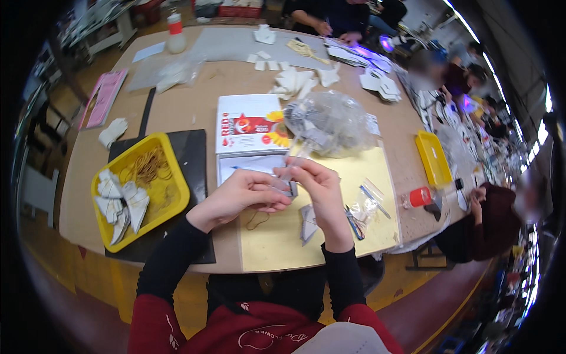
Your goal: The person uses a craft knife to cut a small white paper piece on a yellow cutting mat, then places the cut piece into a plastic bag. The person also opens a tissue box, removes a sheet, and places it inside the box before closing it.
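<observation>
Above the near edge of an open white box, my left hand and my right hand meet. Fingers of both are pinched on a small piece of clear plastic; whether it is a little bag or a strip I cannot tell. Just below my hands, a thin rubber band and a pale triangular fabric piece lie on a yellow sheet. Beside my right wrist are a dark-handled hand tool, a small clear bag and a slim blue tool.
Left, a yellow tray holds rubber bands and white fabric pieces on a black board. A large clear bag with grey contents sits behind my right hand. Farther right stand another yellow tray and a red-banded bottle. Co-workers sit around.
</observation>
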{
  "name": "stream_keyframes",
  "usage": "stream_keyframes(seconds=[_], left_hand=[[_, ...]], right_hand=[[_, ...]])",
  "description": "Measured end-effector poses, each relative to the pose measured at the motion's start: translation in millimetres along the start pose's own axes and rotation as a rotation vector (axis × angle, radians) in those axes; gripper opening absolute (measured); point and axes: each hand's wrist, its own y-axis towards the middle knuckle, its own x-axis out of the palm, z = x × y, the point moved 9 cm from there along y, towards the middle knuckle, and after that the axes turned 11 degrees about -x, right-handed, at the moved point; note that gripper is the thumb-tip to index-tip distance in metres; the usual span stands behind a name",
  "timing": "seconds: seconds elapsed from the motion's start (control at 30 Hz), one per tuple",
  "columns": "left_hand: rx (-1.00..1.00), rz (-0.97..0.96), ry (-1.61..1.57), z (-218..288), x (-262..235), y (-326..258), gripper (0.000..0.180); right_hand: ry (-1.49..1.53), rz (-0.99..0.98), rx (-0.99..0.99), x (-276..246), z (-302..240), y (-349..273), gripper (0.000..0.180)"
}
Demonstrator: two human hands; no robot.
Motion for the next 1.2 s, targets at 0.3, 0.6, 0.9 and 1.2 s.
stream_keyframes(seconds=[0.3, 0.6, 0.9, 1.2], left_hand=[[0.022, -0.063, -0.029, 0.3, 1.8, -1.3, 0.031], [0.031, -0.104, 0.017, 1.0, 6.1, 0.0, 0.031], [0.067, -0.12, 0.09, -4.7, -0.7, 6.8, 0.024], [0.726, 0.492, -0.317, 63.9, -102.8, -57.1, 0.027]], right_hand=[[0.02, 0.064, 0.004, -6.4, 7.1, 1.2, 0.027], [-0.008, 0.072, 0.011, -8.5, 6.3, 0.1, 0.026], [-0.253, -0.194, 0.012, 27.7, -0.3, 22.6, 0.024], [-0.773, -0.291, -0.055, 4.3, 1.2, 38.5, 0.027]])
